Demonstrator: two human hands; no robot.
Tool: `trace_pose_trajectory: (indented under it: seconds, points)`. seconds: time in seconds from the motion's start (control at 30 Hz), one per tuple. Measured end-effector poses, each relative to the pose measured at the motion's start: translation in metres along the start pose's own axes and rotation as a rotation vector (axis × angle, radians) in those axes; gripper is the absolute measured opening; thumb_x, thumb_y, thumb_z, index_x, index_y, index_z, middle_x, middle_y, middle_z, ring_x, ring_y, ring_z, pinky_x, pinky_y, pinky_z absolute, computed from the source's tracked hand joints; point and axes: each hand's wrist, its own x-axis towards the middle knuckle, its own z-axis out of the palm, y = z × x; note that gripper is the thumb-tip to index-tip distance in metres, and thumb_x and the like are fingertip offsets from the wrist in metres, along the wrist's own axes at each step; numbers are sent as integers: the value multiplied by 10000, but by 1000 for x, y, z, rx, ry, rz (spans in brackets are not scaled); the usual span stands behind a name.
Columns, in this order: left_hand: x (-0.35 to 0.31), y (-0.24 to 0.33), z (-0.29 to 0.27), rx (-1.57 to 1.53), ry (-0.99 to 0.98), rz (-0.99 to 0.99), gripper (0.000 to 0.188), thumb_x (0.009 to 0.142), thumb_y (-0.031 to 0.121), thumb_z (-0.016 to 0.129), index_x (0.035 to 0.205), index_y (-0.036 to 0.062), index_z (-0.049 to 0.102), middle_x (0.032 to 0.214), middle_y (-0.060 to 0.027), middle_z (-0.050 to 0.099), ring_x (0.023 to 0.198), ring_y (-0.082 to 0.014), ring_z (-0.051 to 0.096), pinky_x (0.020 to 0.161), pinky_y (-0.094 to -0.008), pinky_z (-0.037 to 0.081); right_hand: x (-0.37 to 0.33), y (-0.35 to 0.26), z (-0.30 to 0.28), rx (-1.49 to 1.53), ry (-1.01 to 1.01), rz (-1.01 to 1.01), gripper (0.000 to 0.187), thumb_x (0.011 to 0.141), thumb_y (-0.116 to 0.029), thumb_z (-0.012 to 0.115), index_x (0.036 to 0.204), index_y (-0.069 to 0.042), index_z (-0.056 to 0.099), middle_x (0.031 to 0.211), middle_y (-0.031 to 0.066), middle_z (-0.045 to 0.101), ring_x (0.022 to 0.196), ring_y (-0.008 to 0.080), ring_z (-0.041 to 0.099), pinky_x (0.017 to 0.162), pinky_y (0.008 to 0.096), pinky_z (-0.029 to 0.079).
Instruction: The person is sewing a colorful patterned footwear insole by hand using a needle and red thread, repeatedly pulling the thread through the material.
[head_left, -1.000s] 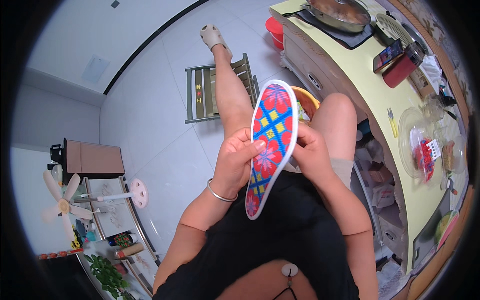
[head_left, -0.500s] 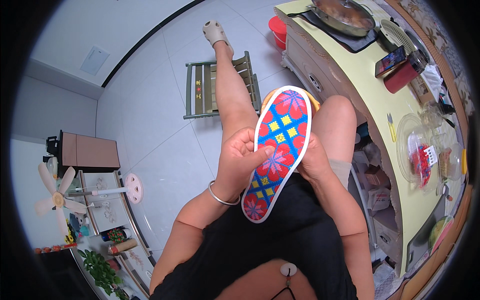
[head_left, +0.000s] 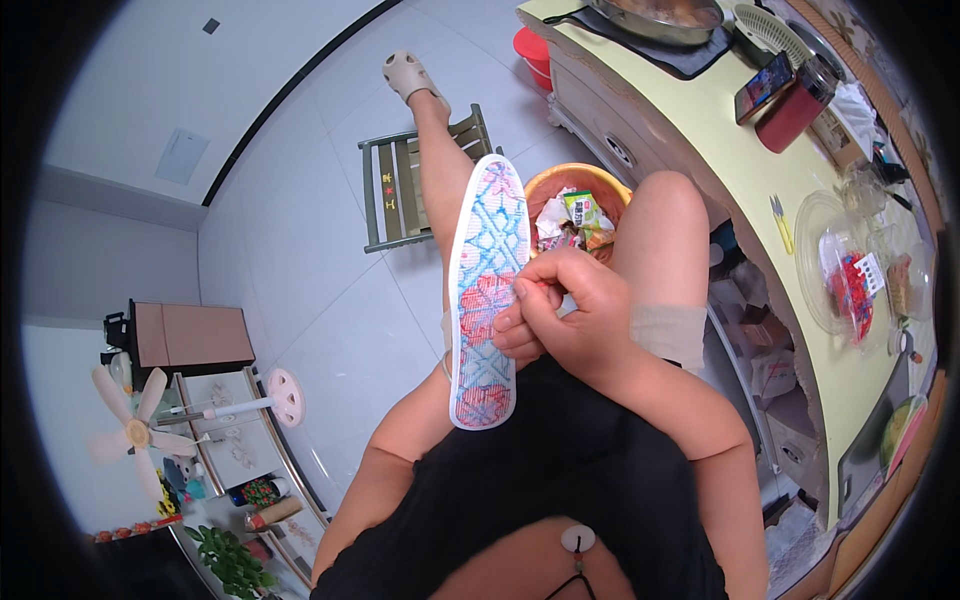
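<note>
A long embroidered insole [head_left: 490, 290] with a white border stands upright before my lap, its paler back with blue and red stitching facing me. My right hand [head_left: 575, 310] is closed in a pinch at the insole's right edge, fingers curled over its surface. Something small and red shows at the fingertips, too small to name. My left forearm [head_left: 415, 410] goes up behind the insole; the left hand and its fingers are hidden there, and only a bit of the bracelet [head_left: 447, 366] shows.
Between my knees stands a yellow basin [head_left: 625, 190] with wrappers in it. A folding stool [head_left: 385, 190] lies under my outstretched leg. On the counter [head_left: 740, 210] at right are yellow scissors [head_left: 781, 224], a red flask [head_left: 797, 108], a phone and a container of red thread. A fan [head_left: 138, 432] stands left.
The insole has turned from its bright patterned face to its back and shifted left. My right hand has come in front of it; my left hand has gone behind. The basin is uncovered.
</note>
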Motion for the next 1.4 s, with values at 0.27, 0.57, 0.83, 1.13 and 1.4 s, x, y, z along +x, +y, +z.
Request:
trace_pose_trajectory:
  seconds: [0.27,0.57,0.83,1.13,1.4]
  points:
    - [19,-4,-13,-44,-102,-76,322,895,283,465,738,3,490,562,-45,445,435,-110,402,396,-229,302,0,-1,-2,-20,31,-128,106,708,3,620,717,-37,522,654,72,546,565,234,551,521,319,460]
    - [17,-5,-4,36,-10,-44,316,896,277,466,738,4,491,563,-48,449,437,-110,406,397,-231,305,-1,1,-1,16,67,-192,128,706,9,622,714,-42,505,638,69,536,557,228,548,499,313,453]
    - [15,-6,-1,80,34,-27,312,897,272,467,739,5,493,565,-50,451,439,-111,410,398,-232,308,-2,1,-3,-2,64,-191,124,703,-3,623,707,-46,507,635,67,536,558,229,548,503,315,452]
    - [18,-8,3,134,94,-11,307,898,266,468,739,5,494,566,-53,455,441,-111,414,400,-234,312,-3,1,-5,10,56,-174,116,702,-8,623,704,-48,514,637,65,537,563,233,551,507,318,453]
    - [15,-11,17,250,210,48,302,899,261,469,740,6,496,567,-56,458,442,-112,417,401,-236,315,-3,1,-5,19,48,-144,112,716,-9,624,700,-40,518,636,68,538,565,238,554,505,323,454]
